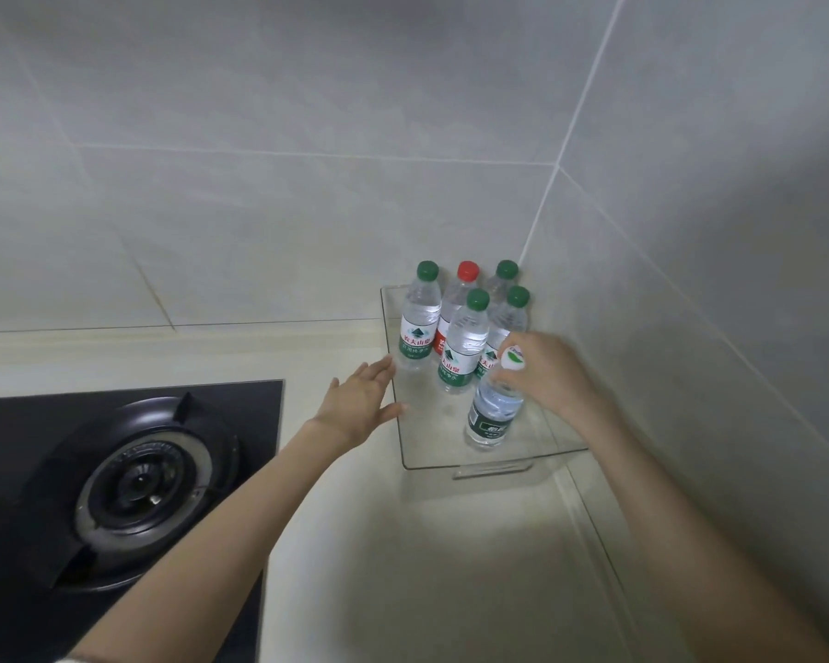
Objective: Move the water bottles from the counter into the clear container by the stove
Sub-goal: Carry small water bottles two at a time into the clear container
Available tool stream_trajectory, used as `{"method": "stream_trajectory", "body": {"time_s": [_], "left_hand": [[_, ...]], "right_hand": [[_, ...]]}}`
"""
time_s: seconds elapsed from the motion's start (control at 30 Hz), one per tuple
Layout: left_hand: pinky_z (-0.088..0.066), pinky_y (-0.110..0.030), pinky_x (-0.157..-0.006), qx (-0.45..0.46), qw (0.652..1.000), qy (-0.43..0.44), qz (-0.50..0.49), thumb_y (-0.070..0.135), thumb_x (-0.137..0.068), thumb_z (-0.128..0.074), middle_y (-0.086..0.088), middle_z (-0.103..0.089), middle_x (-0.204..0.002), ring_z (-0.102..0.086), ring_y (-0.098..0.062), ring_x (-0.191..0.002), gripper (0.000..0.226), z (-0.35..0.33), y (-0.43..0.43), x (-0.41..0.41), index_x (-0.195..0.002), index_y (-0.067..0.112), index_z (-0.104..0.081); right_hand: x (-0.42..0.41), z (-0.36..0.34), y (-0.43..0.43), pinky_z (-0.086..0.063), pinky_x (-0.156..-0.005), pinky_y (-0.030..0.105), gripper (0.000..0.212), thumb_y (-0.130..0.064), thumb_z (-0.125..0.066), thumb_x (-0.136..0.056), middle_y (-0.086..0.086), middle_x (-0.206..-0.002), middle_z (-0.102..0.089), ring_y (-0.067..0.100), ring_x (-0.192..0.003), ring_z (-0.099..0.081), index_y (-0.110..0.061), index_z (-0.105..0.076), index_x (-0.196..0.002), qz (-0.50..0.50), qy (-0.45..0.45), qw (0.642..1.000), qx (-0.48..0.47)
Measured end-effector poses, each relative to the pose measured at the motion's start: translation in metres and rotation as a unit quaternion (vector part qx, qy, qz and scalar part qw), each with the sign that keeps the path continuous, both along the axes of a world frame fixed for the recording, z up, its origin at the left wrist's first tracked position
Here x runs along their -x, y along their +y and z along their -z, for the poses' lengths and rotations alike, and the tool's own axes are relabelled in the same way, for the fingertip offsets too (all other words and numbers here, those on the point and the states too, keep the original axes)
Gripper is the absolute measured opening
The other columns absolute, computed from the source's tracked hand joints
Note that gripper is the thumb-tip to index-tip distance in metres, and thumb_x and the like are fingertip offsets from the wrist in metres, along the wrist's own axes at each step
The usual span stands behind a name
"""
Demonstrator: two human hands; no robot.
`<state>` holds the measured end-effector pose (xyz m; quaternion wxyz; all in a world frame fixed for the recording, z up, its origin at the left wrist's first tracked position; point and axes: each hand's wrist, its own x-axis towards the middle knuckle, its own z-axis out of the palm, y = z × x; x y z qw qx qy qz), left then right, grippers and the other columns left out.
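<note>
A clear container (491, 466) sits in the counter's corner, right of the stove. Several water bottles stand upright at its back: most with green caps (420, 318) and one with a red cap (460, 294). My right hand (553, 375) grips the neck of a white-capped bottle with a dark green label (491, 413), which stands inside the container near its front. My left hand (360, 399) lies with straight fingers against the container's left wall.
A black gas stove (130, 476) with a round burner fills the lower left. Grey tiled walls close the corner behind and to the right of the container. Pale counter (403, 567) stretches in front of the container.
</note>
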<state>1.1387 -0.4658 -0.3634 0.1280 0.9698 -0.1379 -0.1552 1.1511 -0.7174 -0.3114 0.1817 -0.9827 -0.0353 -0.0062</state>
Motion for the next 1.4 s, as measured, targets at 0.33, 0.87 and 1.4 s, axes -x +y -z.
{"method": "stream_trajectory", "body": {"time_s": [0.33,0.87,1.4], "left_hand": [[-0.021,-0.052,-0.114,0.023,1.0,0.002,-0.008,0.05,-0.097,-0.039,0.013,-0.001,-0.161,-0.019,-0.018,-0.146,0.068,0.004,0.002,-0.001,-0.153,0.021,-0.014],[-0.018,-0.051,-0.116,0.029,1.0,-0.004,-0.009,0.053,-0.095,-0.038,0.015,-0.001,-0.16,-0.014,-0.014,-0.147,0.07,0.011,0.003,-0.005,-0.153,0.022,-0.012],[-0.024,-0.034,-0.116,0.207,0.974,-0.03,-0.091,0.047,-0.096,-0.044,0.004,-0.025,-0.157,-0.023,-0.016,-0.145,0.063,-0.004,0.007,0.024,-0.151,0.025,-0.022]], "right_hand": [[-0.037,-0.016,0.048,-0.047,-0.068,0.033,0.027,-0.025,-0.08,-0.07,0.005,-0.091,-0.069,0.023,-0.083,-0.06,-0.016,-0.071,-0.094,-0.077,-0.001,0.997,-0.007],[-0.094,-0.003,0.084,-0.036,-0.064,0.025,0.032,-0.02,-0.076,-0.078,0.009,-0.097,-0.066,0.026,-0.084,-0.061,-0.015,-0.068,-0.109,-0.07,-0.027,0.997,-0.01],[-0.017,-0.029,0.081,-0.045,-0.082,0.026,0.039,-0.022,-0.063,-0.088,-0.006,-0.125,-0.063,0.014,-0.105,-0.061,-0.026,-0.059,-0.127,-0.115,-0.041,0.983,-0.136]]}}
